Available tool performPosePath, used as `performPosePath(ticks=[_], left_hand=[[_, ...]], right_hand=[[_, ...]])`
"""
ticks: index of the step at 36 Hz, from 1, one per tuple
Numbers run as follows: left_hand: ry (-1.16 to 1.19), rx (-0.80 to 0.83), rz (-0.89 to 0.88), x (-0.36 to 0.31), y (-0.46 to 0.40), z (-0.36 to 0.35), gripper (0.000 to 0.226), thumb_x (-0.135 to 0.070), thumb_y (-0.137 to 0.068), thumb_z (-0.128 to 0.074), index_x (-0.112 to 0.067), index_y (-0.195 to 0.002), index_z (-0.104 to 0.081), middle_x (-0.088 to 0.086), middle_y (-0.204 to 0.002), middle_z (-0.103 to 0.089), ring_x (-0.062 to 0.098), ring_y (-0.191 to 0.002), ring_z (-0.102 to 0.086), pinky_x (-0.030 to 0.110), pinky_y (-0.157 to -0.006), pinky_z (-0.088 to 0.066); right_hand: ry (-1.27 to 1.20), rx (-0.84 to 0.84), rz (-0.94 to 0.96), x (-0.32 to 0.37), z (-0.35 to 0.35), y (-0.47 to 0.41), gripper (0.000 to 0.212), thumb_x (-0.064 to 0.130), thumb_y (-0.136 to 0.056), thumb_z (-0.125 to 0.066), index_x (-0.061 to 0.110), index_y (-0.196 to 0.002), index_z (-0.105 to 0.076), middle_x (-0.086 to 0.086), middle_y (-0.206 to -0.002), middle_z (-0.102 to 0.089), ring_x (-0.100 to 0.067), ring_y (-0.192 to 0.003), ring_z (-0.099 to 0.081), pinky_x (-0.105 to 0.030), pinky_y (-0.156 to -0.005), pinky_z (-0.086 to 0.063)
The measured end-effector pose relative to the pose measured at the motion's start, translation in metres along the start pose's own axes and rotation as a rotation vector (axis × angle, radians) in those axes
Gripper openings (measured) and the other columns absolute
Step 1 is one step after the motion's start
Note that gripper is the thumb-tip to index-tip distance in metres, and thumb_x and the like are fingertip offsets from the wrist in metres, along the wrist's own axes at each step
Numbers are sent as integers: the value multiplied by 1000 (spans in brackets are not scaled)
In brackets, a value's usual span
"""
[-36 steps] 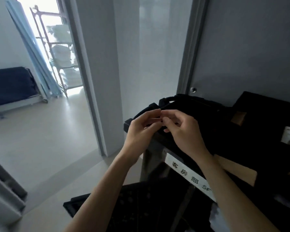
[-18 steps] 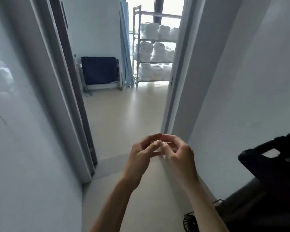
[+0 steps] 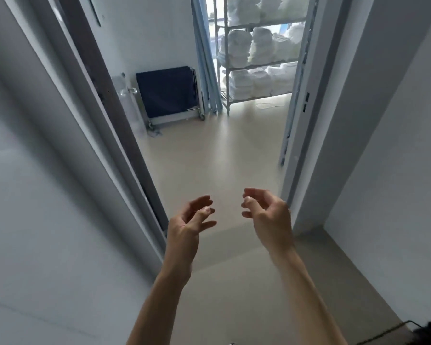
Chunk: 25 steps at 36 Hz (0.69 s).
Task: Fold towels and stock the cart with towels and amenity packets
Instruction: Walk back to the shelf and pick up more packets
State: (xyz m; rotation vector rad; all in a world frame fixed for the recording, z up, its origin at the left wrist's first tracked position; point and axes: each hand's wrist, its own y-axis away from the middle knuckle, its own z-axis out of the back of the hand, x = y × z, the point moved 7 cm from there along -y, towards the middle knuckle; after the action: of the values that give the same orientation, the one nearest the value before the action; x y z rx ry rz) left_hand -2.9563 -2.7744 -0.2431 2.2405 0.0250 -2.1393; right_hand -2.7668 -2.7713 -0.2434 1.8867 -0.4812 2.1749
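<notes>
Two bare forearms enter from the bottom edge. Left hand [image 3: 188, 221] and right hand [image 3: 268, 214]: no gloves, rings, watch or wristband visible. No sleeve reaches the forearms below either wrist. Fingernails short, unpainted.

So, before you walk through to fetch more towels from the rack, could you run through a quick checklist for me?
1. Left hand free: ok, fingers loosely curled, holding nothing.
2. Right hand free: ok, empty too.
3. Doorway passable: ok, door stands open.
4. Floor ahead free of obstacles: ok along the middle.
5. Towels in stock on the rack: ok, white stacks on several shelves.
6. Towels already folded: cannot tell, too bright.
</notes>
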Motion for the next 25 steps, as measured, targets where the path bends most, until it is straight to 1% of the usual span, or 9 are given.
performPosePath(ticks=[1,3,5,7,10,13,18,25], left_hand=[[13,-17,10,2,-32,2,24,-17,-96,-60,-17,-118,-68,-1,-113,-74,21,-105,-70,40,-88,-58],[51,-35,27,-2,-60,4,22,-9,-99,-54,-15,-114,-69,4,-111,-74,25,-102,-71,40,-84,-59],[77,-65,39,-6,-99,5,22,-7,-99,-52,-12,-111,-69,10,-110,-74,27,-99,-71,39,-82,-59],[113,-86,32,-15,-134,6,21,-6,-99,-51,-9,-111,-69,11,-107,-74,28,-96,-72,39,-80,-60],[170,-111,21,-22,-181,6,21,-6,-99,-51,-9,-109,-69,11,-103,-75,28,-93,-73,35,-76,-60],[201,-94,28,-23,-226,-2,22,-4,-98,-50,-9,-109,-69,11,-104,-75,28,-94,-72,35,-77,-59],[223,-68,56,-14,-309,-17,23,-4,-98,-50,-8,-111,-68,12,-107,-74,31,-99,-71,41,-85,-58],[224,-10,68,3,-463,-36,23,-6,-99,-49,-11,-111,-69,8,-107,-75,29,-100,-71,43,-89,-58]], right_hand=[[-45,-3,-52,-11,-11,-27,22,15,-96,-61,12,-116,-70,3,-100,-74,-10,-84,-72,-29,-76,-62],[-149,-15,-121,-18,-16,-49,18,14,-96,-61,13,-111,-71,1,-97,-75,-14,-84,-73,-27,-72,-61],[-241,-17,-184,-24,-26,-82,14,12,-95,-61,15,-103,-72,-1,-93,-76,-17,-82,-74,-24,-67,-59],[-296,-17,-221,-23,-35,-114,14,9,-95,-60,16,-97,-72,-3,-91,-76,-21,-83,-74,-24,-65,-59],[-332,-15,-241,-18,-50,-161,16,7,-96,-57,14,-96,-72,-5,-92,-77,-24,-85,-74,-27,-67,-60],[-323,6,-219,-13,-67,-206,16,8,-97,-56,11,-99,-72,-4,-90,-77,-23,-84,-74,-27,-67,-60],[-272,27,-188,-17,-96,-286,17,8,-97,-56,7,-104,-71,-6,-93,-77,-23,-85,-74,-27,-68,-59],[-217,15,-168,-32,-147,-426,15,11,-97,-57,10,-101,-72,-4,-91,-77,-21,-84,-74,-26,-67,-59]])
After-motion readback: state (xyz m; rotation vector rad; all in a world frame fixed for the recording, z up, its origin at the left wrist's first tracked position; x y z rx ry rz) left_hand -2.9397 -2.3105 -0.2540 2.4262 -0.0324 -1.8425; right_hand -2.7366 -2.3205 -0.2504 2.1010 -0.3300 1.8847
